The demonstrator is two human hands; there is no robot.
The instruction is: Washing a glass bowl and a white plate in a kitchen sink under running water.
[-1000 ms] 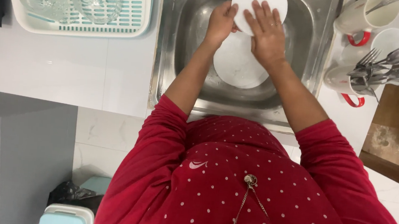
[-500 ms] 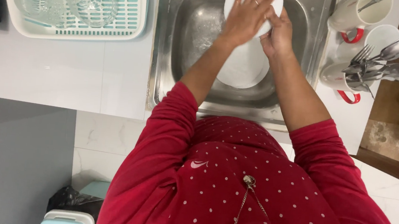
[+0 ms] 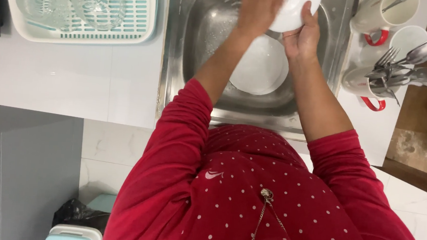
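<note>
White worktop [image 3: 64,83] runs along the left, and set into it is the stainless steel sink [image 3: 198,58], where all the action sits. Over the far part of the basin, the person in the red dotted top has a round white plate [image 3: 296,9] up off the bottom, tilted on edge. The right hand [image 3: 301,38] is clamped on its near rim, thumb over the front, fingers behind, so the plate stays steady. The left hand [image 3: 257,9] lies flat and spread across the plate's face, palm down, looking like a rubbing or rinsing stroke; not gripping, just pressing.

Below them, a second round white plate [image 3: 261,65] lies flat on the sink bottom, touching neither hand. Left and far on the worktop, the white and teal plastic draining rack [image 3: 145,23] already carries clear glass bowls [image 3: 98,2] upside down, likely so they drip dry. To the right of the sink, white mugs with red handles [image 3: 366,84] stand close together, with steel forks and spoons [image 3: 410,69] poking out of one.

Against half a second ago, the held plate sits a touch further right, the left hand has slid from its upper right toward its left side, and the right hand has shifted from the plate's right edge to underneath it. The plate in the basin has not moved.
</note>
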